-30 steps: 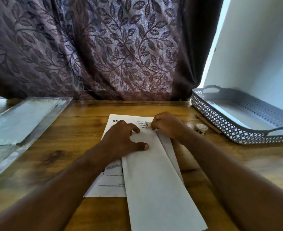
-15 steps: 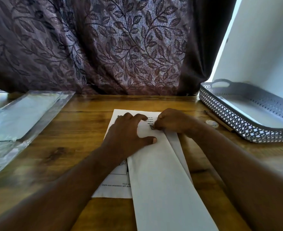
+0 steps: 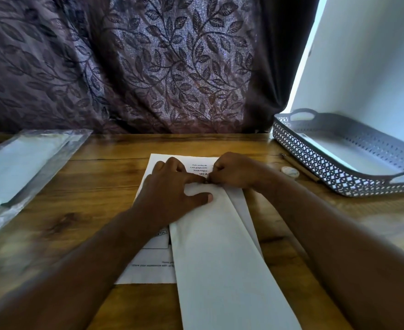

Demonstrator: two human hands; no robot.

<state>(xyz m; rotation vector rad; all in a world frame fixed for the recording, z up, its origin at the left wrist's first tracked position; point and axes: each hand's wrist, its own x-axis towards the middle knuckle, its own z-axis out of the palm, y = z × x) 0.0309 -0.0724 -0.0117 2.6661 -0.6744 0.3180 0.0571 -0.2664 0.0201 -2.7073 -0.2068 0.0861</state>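
the tiny thing [image 3: 206, 181] pinched in the right hand's [image 3: 234, 173] curled fingertips is too small and blurred to name. it sits at the top edge of the long folded paper [image 3: 220, 258], a smooth white strip that runs out of sight at the near edge. the left hand [image 3: 172, 195] lies flat on that paper, fingers spread and pressing, index tip meeting the pinch. beneath, a printed sheet [image 3: 148, 267] is half covered, its text unreadable. on the grained wooden table [image 3: 96, 177] are a glossy plastic sleeve [image 3: 17, 167], cut off at left, a perforated grey tray [image 3: 338, 177] and a small tape roll [image 3: 289, 172].
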